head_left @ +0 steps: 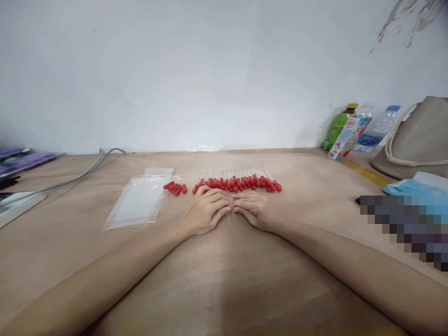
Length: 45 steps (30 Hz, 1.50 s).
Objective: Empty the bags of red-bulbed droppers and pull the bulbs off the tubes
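Observation:
Both of my hands rest on a wooden table [224, 280], fingertips facing each other. My left hand [206, 211] and my right hand [254, 210] have their fingers curled and pressed together around a few clear thin glass tubes [229, 207] lying between them. Just beyond the hands lies a row of several droppers with red rubber bulbs [241, 182] and clear stems. A small pile of loose red bulbs [175, 187] sits to the left of that row.
Clear zip bags [138, 200] lie left of the bulbs. A grey cable [70, 179] runs along the far left. Bottles [350, 130] stand at the back right by the wall, beside a beige bag [416, 140] and a blue packet [413, 186].

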Each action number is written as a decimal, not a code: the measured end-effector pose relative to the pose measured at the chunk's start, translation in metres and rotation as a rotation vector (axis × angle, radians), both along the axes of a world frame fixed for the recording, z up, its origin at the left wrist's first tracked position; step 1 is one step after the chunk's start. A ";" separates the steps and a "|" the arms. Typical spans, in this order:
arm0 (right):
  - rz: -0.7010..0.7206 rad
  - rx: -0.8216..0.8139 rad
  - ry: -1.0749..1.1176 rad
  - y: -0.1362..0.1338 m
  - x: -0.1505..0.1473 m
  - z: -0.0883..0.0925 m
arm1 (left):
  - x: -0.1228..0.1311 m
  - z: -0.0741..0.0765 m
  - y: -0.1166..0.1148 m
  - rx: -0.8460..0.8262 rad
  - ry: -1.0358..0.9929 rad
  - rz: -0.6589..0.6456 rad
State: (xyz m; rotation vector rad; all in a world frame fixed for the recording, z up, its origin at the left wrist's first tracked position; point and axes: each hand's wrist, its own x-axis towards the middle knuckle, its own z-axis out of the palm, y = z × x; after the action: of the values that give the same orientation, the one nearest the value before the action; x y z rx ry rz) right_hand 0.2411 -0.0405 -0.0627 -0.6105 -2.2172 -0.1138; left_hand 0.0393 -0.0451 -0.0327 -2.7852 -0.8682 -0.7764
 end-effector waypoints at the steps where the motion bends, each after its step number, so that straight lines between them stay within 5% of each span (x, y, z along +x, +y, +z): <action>1: 0.004 0.015 0.004 0.000 0.000 0.000 | 0.000 0.000 0.000 -0.002 0.003 -0.001; 33: 0.072 0.080 0.049 -0.001 0.011 0.000 | -0.010 -0.003 0.001 -0.020 -0.097 -0.014; 40: -0.267 -0.080 0.029 0.006 0.025 0.002 | -0.035 0.009 0.018 -0.051 -0.369 0.304; 45: -0.299 -0.133 -0.033 0.001 0.015 0.008 | -0.065 0.025 0.045 -0.137 -0.280 0.568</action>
State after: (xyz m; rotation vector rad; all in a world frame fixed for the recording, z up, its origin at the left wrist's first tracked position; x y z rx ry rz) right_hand 0.2560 -0.0391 -0.0548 -1.0186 -2.1636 -0.1303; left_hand -0.0258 0.0003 -0.0073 -2.3506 -1.7130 -1.0288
